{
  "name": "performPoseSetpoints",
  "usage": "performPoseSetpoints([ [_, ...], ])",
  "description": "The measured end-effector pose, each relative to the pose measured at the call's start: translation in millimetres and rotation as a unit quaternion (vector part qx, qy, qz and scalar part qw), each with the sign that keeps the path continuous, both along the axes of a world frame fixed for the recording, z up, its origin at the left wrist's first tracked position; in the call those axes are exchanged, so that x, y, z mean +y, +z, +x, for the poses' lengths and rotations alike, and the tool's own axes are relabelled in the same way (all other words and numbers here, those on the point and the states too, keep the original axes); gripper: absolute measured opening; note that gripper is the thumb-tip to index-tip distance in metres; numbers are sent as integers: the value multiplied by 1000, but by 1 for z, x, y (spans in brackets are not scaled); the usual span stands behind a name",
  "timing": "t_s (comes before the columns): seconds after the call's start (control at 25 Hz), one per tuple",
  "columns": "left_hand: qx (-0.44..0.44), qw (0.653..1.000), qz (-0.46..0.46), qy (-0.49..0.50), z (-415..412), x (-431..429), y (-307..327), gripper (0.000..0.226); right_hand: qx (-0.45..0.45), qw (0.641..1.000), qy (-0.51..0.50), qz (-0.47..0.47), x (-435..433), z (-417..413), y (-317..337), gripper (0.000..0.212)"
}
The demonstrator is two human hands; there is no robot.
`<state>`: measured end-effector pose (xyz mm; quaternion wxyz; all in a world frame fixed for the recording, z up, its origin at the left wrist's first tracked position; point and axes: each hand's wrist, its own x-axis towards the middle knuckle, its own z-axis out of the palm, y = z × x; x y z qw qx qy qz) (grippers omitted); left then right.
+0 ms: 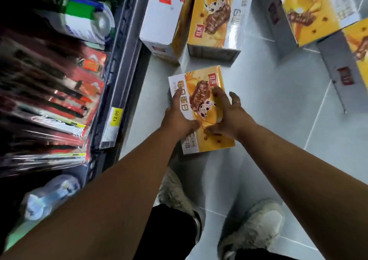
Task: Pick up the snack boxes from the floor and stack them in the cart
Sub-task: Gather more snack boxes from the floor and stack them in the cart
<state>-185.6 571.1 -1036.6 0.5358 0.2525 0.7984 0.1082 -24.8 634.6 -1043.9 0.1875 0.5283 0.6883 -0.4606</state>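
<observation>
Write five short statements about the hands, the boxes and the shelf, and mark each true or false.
1. The left hand and the right hand grip the same snack box. True.
2. That snack box is plain brown. False: it is yellow and white, with a printed picture of the snack.
3. Other snack boxes lie on the floor beyond the gripped one. True.
4. The yellow price tag on the shelf reads 20.00. False: it reads 12.00.
5. The person wears light-coloured shoes. True.
</observation>
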Motion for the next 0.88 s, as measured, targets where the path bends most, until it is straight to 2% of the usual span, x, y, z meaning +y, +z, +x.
performPoseSetpoints([
  [0.2, 10, 1000, 2, -20, 4, 4, -18, 109, 19, 1000, 18, 9, 6, -10, -15, 129],
  [0.36, 8, 999, 20, -37, 12, 1, 21, 105, 21, 999, 14, 20, 7, -1, 27, 130],
  [0.56, 42, 995, 38, -88, 28, 9, 129, 104, 28, 999, -21, 39, 5, 21, 129, 127],
  [0.88, 63, 986, 104, -112, 67, 36, 378, 103, 46, 993, -46, 101, 31, 68, 379, 134],
])
